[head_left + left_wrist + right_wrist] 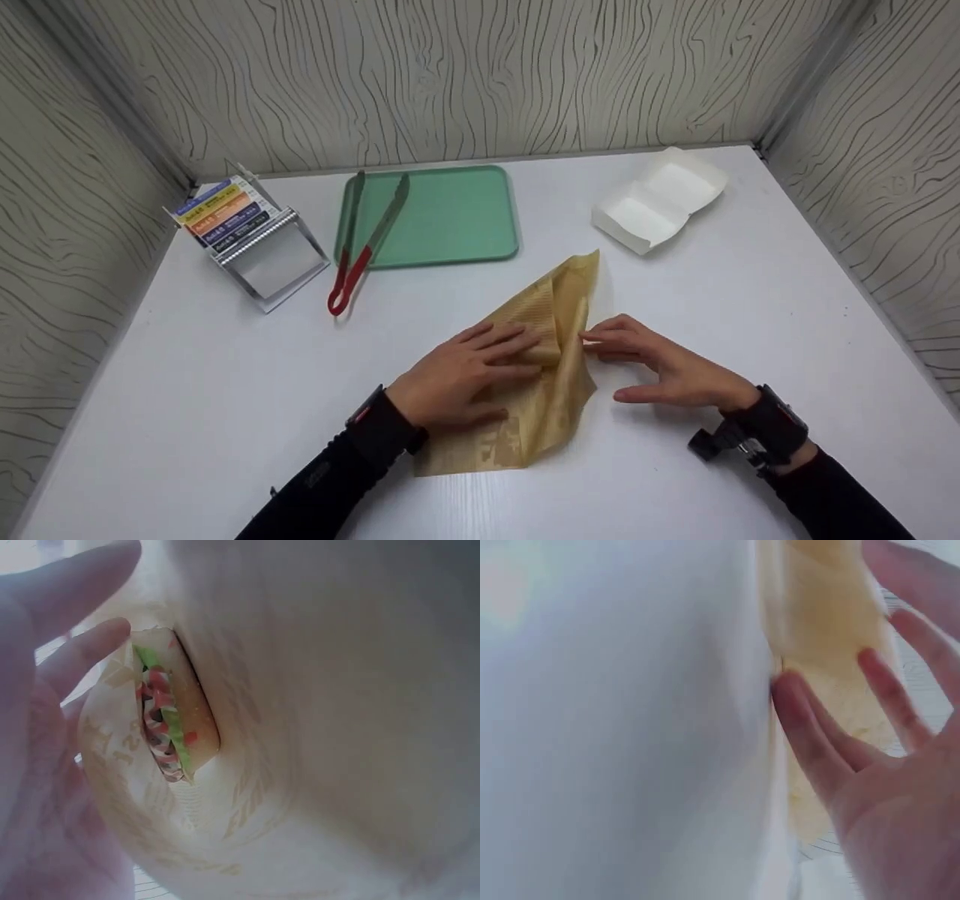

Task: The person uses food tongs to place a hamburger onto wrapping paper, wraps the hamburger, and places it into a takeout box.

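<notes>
A brown printed wrapping paper [566, 405] lies folded over at the middle front of the white table. My left hand [469, 375] rests on it with spread, fairly straight fingers. In the left wrist view a sandwich [169, 709] with green leaf and red-and-white filling sits inside the curved paper; in the head view the paper hides it. My right hand [660, 367] is at the paper's right side, fingertips right at the upright fold and thumb held apart. The right wrist view shows this hand [892, 787] with loosely spread fingers beside the yellowish paper [817, 622].
Red-handled tongs [360, 262] lie partly across a green tray [457, 217] at the back. Left of it stands a metal rack [274, 259] with several coloured label strips [221, 214]. An opened white box [652, 214] stands at the back right, before the patterned wall [465, 82].
</notes>
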The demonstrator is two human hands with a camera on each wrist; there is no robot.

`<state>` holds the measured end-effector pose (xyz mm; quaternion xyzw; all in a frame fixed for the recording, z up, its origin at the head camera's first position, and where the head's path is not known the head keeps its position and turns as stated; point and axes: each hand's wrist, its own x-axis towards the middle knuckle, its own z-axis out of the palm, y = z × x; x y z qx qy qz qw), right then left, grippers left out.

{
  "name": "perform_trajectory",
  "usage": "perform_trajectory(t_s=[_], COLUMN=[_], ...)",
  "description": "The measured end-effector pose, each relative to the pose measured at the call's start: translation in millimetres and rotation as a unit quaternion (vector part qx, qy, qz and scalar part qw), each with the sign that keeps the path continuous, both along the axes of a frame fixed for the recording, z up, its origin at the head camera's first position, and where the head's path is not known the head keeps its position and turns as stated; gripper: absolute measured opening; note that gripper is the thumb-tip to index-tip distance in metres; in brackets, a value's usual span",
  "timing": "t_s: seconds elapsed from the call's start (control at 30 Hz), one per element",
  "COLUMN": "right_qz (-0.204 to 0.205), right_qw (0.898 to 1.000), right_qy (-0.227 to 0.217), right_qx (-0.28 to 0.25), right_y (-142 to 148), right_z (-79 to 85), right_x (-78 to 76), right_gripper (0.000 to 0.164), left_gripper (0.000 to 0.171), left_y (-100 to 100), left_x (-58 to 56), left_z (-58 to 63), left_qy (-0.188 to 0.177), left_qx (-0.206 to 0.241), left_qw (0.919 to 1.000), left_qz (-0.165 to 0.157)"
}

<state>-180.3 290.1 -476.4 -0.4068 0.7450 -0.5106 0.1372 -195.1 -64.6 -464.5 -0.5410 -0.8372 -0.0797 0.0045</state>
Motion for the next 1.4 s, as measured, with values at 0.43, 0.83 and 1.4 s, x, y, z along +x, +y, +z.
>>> perform_trajectory(t_s=[0.43,0.83,1.4], right_qz=[-0.012,-0.067,-0.175], right_qw=[0.978,0.975,0.93], right_qy=[0.201,0.204,0.274], right_qx=[-0.059,0.06,0.172], right_y=[-19.0,-94.3,-138.4], right_z=[17.8,56.0,17.8], right_x=[-8.1,-61.8,-85.7], right_gripper=[0.044,0.009,0.02], left_gripper=[0.066,0.049,0.052], left_y=[-0.2,-1.2,-5.8], left_x=[0.9,1.0,-4.3], left_z=[0.3,-1.2,6.1], left_qy=[0.006,0.03,-0.05], left_qx=[-0.001,0.006,-0.006], left_qw=[1.0,0.9995,0.9987], left_qz=[0.003,0.009,-0.005])
